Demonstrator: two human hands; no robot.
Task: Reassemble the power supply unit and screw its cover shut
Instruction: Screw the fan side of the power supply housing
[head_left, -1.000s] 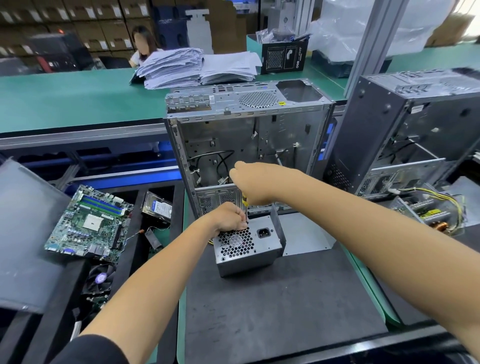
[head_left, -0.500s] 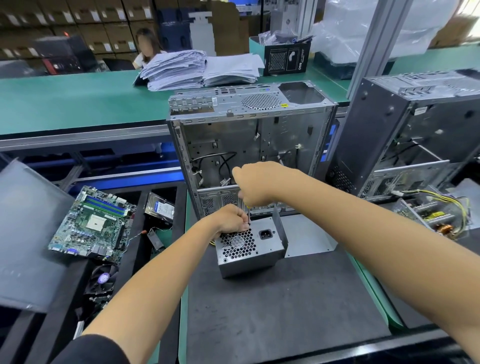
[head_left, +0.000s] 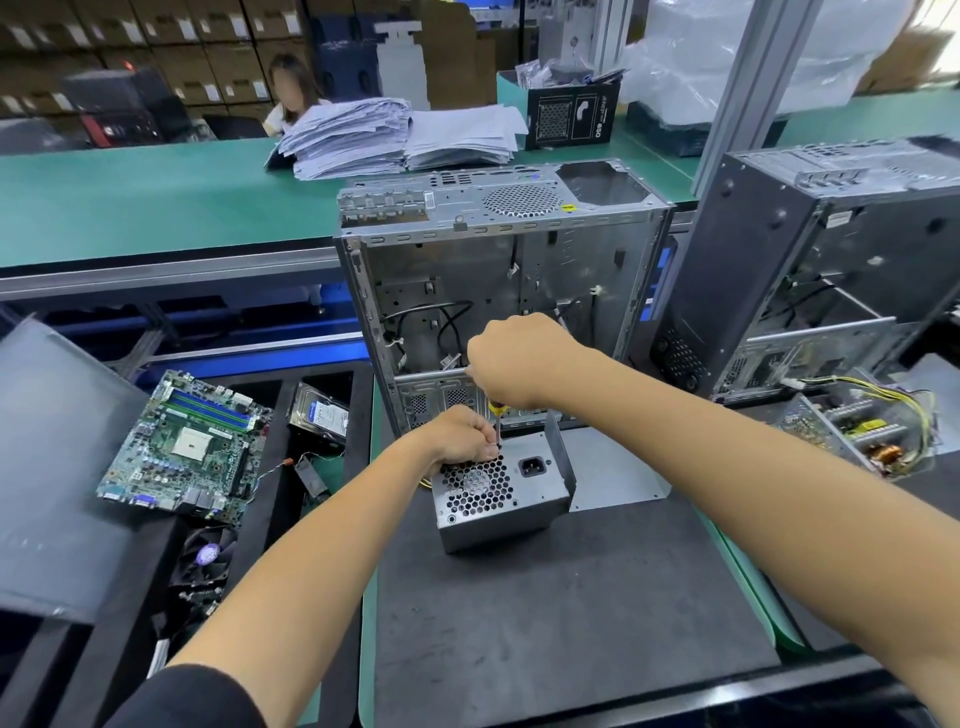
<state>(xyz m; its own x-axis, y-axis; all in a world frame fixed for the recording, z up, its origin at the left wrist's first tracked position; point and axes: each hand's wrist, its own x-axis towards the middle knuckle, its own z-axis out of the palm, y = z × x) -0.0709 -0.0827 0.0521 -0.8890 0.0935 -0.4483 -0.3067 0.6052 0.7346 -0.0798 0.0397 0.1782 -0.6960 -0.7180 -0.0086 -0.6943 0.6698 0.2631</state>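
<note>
A: What is taking up most of the counter (head_left: 571, 623)?

B: An open computer case (head_left: 498, 270) is standing upright at the far edge of the dark mat, and a second case (head_left: 831, 249) is sitting just to its right. A motherboard (head_left: 187, 447) is lying off the mat's left edge.

A: And the power supply unit (head_left: 493, 493)?

B: It is sitting on the mat near the far edge, just in front of the open case, with its grille and socket facing the camera.

A: What are the hands doing?

B: The left hand (head_left: 460, 434) is resting curled on the unit's top far-left corner, steadying it. The right hand (head_left: 514, 358) is closing in a fist around a screwdriver (head_left: 497, 421), whose shaft is pointing down at the top of the unit beside the left fingers.
</note>
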